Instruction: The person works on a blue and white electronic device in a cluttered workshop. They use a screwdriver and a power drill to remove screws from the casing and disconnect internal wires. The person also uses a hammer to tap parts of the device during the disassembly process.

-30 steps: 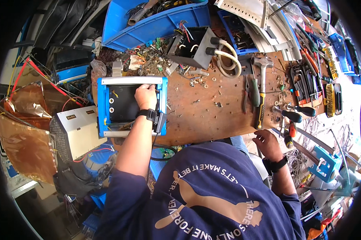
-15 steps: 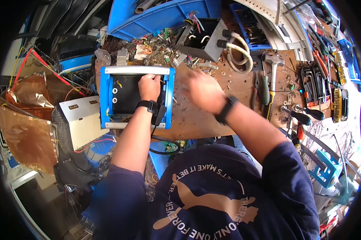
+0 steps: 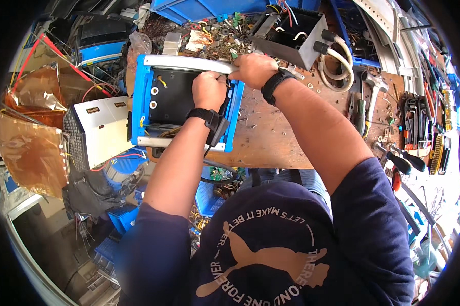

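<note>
A rectangular equipment housing with a blue frame (image 3: 139, 97) and silver end bars (image 3: 189, 64) lies on the bench, its dark inside facing up. Inside its far right corner, my left hand (image 3: 208, 92) is closed; what the fingers hold, if anything, is hidden. From outside the same corner, my right hand (image 3: 255, 71) reaches the end of the silver bar with curled fingers. Whatever sits between those fingertips is too small to make out. On the black inner panel (image 3: 176, 99) are two pale rings and a short yellow wire.
Beyond the housing lie scattered screws and scrap (image 3: 214, 41). A grey metal box (image 3: 291, 38) with thick pale cables stands at the far right, near a hammer (image 3: 375, 92) and a green-handled screwdriver (image 3: 361, 115). A white perforated case (image 3: 100, 132) sits left.
My right hand has moved left from above the bench to the housing's far right corner. My left hand stays inside the housing, which sits slightly tilted and farther up the picture as the view shifted.
</note>
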### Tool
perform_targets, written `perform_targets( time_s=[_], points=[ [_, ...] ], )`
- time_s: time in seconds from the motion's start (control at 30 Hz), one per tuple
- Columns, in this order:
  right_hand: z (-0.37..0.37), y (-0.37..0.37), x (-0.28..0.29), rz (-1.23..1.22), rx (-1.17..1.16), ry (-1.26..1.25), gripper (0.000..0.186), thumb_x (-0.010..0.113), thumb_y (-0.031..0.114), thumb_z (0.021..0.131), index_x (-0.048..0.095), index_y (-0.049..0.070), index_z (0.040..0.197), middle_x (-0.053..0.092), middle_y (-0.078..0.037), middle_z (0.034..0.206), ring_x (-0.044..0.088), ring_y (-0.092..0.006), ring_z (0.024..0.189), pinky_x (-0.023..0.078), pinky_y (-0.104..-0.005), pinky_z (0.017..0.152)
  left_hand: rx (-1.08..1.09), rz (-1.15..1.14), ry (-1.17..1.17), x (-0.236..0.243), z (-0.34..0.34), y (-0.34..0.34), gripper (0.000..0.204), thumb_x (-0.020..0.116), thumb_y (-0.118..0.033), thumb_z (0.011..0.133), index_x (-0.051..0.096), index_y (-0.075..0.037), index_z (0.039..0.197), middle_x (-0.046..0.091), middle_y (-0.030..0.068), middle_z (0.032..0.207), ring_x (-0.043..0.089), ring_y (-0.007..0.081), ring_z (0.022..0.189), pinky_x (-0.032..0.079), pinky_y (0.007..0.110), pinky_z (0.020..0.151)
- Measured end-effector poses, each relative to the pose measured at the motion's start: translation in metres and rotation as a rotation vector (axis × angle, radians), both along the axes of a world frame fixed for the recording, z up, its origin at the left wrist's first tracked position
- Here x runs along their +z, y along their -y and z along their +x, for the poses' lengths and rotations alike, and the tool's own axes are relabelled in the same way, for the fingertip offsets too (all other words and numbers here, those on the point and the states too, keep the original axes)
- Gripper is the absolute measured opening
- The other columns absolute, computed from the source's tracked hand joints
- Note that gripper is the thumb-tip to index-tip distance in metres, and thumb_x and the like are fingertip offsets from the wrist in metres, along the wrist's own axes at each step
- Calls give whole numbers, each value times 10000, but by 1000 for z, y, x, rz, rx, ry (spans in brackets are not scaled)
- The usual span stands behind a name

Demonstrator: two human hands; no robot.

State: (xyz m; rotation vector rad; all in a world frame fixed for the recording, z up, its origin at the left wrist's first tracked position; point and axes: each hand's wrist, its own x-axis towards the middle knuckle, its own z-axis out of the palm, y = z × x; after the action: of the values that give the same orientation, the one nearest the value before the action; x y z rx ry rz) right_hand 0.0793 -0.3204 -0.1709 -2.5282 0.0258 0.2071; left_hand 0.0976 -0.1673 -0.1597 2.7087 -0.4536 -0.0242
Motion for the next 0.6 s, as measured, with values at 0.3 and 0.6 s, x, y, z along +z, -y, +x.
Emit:
perform_targets(
  time_s=[0.3,0.6],
  points=[
    [-1,3,-2,28,-29,-50,385,672,448,776,708,106,950,689,-135,893,654,-321,890,509,-437,777,-54,72,-42,4,5,-3,156,661,-186,777,717,-58,846,650,201,790,646,372,764,525,415,723],
    [-2,7,6,59,27,-46,438,677,454,790,707,60,979,695,-163,958,669,-311,941,535,-402,790,-16,7,-121,-7,5,-11,144,646,-138,819,698,-5,839,662,177,711,678,287,687,513,373,632]
  ],
)
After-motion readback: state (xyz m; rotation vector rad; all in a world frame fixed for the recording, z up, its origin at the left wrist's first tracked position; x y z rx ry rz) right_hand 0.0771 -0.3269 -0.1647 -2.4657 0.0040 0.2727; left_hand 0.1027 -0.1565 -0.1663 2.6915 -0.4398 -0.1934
